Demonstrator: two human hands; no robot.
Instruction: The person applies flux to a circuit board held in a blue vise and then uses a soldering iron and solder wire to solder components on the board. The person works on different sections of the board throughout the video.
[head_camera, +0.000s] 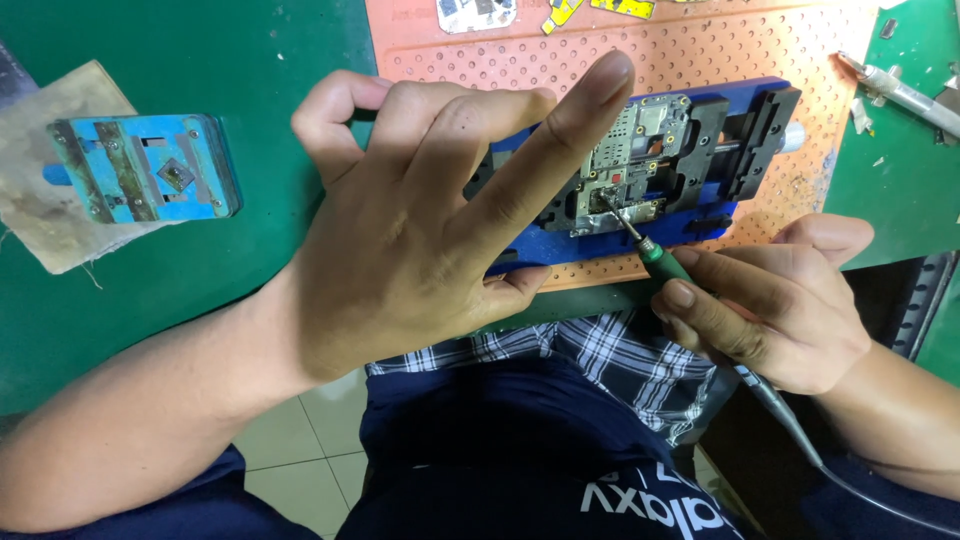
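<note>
Left hand (420, 210): fingers spread, resting on the blue holder (740, 150).
Right hand (770, 310): pinching iron (655, 255), tip on holder's board (635, 160).

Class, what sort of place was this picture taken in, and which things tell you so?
Most likely an electronics repair bench: a circuit board clamped in a blue holder, a green-handled soldering iron in the right hand, and an orange perforated work mat.
</note>
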